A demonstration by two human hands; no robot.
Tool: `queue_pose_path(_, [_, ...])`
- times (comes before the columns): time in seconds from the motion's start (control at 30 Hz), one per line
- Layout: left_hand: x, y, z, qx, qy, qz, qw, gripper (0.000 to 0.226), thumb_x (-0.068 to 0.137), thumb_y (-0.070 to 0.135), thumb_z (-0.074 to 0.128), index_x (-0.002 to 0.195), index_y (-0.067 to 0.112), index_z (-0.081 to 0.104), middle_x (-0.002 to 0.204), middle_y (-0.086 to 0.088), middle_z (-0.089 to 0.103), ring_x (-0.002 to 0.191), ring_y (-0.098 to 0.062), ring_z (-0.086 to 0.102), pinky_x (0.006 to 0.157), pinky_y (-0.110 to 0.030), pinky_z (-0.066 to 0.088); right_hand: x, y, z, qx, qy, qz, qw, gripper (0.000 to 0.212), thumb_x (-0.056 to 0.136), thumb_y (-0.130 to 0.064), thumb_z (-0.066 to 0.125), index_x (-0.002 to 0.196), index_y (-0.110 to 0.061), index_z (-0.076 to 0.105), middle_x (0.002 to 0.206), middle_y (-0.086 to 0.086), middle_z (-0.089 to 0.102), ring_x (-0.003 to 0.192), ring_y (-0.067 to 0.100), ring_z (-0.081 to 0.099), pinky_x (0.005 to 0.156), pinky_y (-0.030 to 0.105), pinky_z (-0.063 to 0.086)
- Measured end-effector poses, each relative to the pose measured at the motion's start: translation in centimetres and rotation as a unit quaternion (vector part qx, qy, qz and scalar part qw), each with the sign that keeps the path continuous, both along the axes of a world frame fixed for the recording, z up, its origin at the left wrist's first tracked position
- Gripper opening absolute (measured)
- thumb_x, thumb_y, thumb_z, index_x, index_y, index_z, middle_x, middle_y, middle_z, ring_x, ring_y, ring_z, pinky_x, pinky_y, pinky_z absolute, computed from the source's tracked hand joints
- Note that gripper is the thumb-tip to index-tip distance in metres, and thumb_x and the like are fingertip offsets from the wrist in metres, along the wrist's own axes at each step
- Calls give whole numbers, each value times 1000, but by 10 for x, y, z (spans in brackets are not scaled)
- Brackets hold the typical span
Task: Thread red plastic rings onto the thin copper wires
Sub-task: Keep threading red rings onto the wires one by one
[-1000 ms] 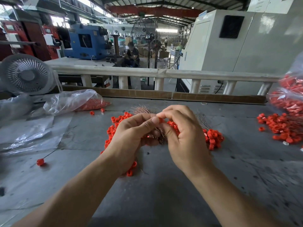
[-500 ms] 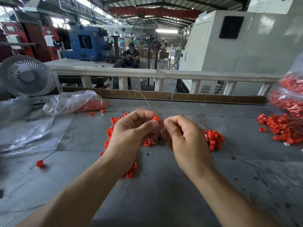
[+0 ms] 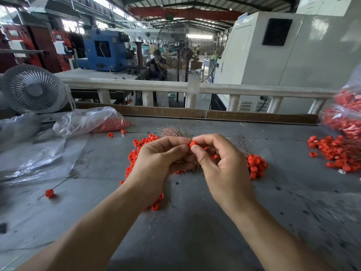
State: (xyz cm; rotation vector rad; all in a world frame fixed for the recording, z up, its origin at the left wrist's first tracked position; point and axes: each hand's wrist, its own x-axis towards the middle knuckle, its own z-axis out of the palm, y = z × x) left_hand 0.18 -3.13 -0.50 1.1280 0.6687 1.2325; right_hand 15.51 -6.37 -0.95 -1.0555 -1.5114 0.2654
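A worker's right hand (image 3: 218, 163) pinches a red plastic ring (image 3: 192, 144) against the left hand (image 3: 162, 159), which holds copper wires (image 3: 172, 132) in its grip; a misaligned wire could bend.

I see a matt grey tabletop (image 3: 195, 231), scuffed and speckled with dark marks, with loose red plastic rings (image 3: 255, 168) on it that look smooth with a dull sheen. The copper wires (image 3: 172, 132) behind my hands are thin bare metal with a faint reddish glint, and the ring (image 3: 192, 144) at my fingertips is the same smooth red plastic. To my left lie a clear, glossy, crinkled plastic bag (image 3: 88, 121) and a white plastic desk fan (image 3: 33, 89).
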Motion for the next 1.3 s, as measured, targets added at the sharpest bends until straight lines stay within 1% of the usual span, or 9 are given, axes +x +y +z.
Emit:
queue_pose_path(0.1, [0,-1,1,6,11,-2,1000,24,80,19,75,97,3,75,86,-19,66,86,-31,65,93,-52,56,0,0,1,9,-10,-4,1000,7,94,-14,74,99,-18,73,88,-12,72,84,4,70,72,12,51])
queue_pose_path(0.23, [-1,0,2,5,1,-1,1000,20,75,19,77,90,7,73,81,-15,66,76,-24,66,81,-42,59,-1,-1,1,-2,-13,11,1000,9,92,-11,74,97,-18,72,84,-12,71,80,6,69,69,12,50])
queue_pose_path(0.47, [-1,-2,1,10,-10,21,1000,14,81,13,74,91,4,69,81,-16,66,75,-25,66,79,-40,59,-2,0,-1,-25,-22,17,999,10,92,-15,76,99,-21,74,87,-12,72,80,7,69,69,21,56])
queue_pose_path(0.6, [-2,1,4,-10,-20,88,996,4,93,4,67,96,3,64,84,-14,70,74,-21,65,71,-33,61,-1,3,-5,-51,-63,5,997,9,91,-15,76,93,-24,73,80,-13,68,73,6,63,66,16,46])
queue_pose_path(0.67, [-4,3,4,-17,0,123,992,4,96,4,65,99,1,64,84,-13,73,73,-21,65,69,-32,60,0,4,-6,-59,-103,-8,993,10,90,-14,75,92,-23,72,80,-12,67,73,6,62,67,20,47])
queue_pose_path(0.77, [-8,7,3,-17,42,165,985,12,99,9,64,90,2,66,80,-11,75,67,-19,67,60,-29,59,3,4,-8,-72,-154,-24,985,9,90,-13,74,91,-22,71,85,-12,67,80,7,64,72,29,52])
queue_pose_path(0.97, [-17,13,2,-7,87,231,969,8,98,11,65,94,5,68,75,-11,76,60,-20,71,54,-28,58,10,5,-8,-106,-160,-45,980,9,89,-17,75,90,-25,72,87,-14,66,80,2,61,70,13,45])
queue_pose_path(1.13, [-20,15,2,-2,114,250,962,9,98,10,65,92,6,69,74,-11,76,60,-19,71,52,-28,56,9,6,-8,-102,-174,-43,978,10,89,-20,76,93,-28,72,88,-15,65,83,1,61,71,14,45])
queue_pose_path(1.3, [-19,14,4,5,104,204,974,11,101,16,63,100,7,70,78,-8,77,62,-17,71,57,-26,59,13,7,-9,-92,-175,-29,980,19,90,-17,77,102,-31,76,88,-16,63,81,2,60,73,11,43])
